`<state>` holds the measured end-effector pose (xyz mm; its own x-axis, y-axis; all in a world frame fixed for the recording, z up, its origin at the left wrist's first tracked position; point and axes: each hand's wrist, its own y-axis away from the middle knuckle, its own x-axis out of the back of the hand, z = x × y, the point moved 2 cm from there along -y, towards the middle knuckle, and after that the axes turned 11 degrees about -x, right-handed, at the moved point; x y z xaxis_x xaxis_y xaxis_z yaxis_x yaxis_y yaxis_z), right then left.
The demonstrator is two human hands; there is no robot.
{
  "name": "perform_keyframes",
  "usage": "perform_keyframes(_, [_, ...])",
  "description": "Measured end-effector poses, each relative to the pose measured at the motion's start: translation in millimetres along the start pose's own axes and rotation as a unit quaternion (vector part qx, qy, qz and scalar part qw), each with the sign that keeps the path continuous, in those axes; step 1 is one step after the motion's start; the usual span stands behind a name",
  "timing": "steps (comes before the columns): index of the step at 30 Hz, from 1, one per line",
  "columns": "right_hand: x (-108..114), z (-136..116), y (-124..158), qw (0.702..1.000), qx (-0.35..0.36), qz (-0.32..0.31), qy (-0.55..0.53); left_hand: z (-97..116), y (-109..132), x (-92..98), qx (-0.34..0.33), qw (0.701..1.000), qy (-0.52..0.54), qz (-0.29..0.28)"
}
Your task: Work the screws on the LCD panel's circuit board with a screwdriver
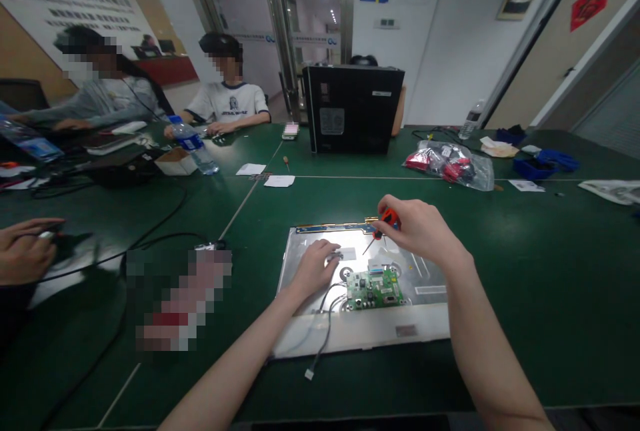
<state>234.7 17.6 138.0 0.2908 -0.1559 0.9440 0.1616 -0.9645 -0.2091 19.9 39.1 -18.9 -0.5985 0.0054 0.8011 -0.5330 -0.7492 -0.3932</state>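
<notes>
A flat silver display panel point(425, 321) lies back side up on the green table. My right hand point(423, 227) grips a screwdriver point(388, 219) with an orange and black handle. Its thin shaft slants down to the left, with the tip above the panel. My left hand point(316, 265) rests over the panel's left part, thumb and fingers drawn together at a small silvery bit that I cannot make out. Between and below my hands sits a green circuit board point(375, 289). A cable with a white plug point(309, 373) hangs from it past the near edge.
A black computer case point(355, 111) stands across the table, with a person partly behind it. Two more people sit at the far left. A water bottle point(195, 145), a plastic bag point(450, 164) and black cables point(160, 217) lie about. Another person's hand point(27, 251) is at left.
</notes>
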Motion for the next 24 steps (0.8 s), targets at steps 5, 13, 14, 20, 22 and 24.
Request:
perform_keyframes(5, [4,25,19,0.999,-0.033,-0.019,-0.028,1,-5,0.8,0.004,1.000,-0.008,-0.018])
perform_keyframes(13, [-10,72,70,0.979,-0.127,-0.007,-0.159,-3,-13,5.1,0.014,0.999,0.000,-0.043])
perform_keyframes(14, [-14,76,76,0.975,-0.130,-0.003,-0.181,-3,-13,5.9,0.017,0.999,0.000,-0.043])
perform_keyframes(20, [-49,94,105,0.906,-0.206,0.081,-0.362,0,-7,19.2,0.028,0.999,0.005,-0.028])
perform_keyframes(22, [-63,97,113,0.871,-0.243,0.080,-0.420,4,-1,25.1,0.034,0.999,0.006,-0.019])
perform_keyframes(24, [-76,98,121,0.843,-0.268,0.080,-0.460,10,6,29.6,0.038,0.999,0.011,-0.012])
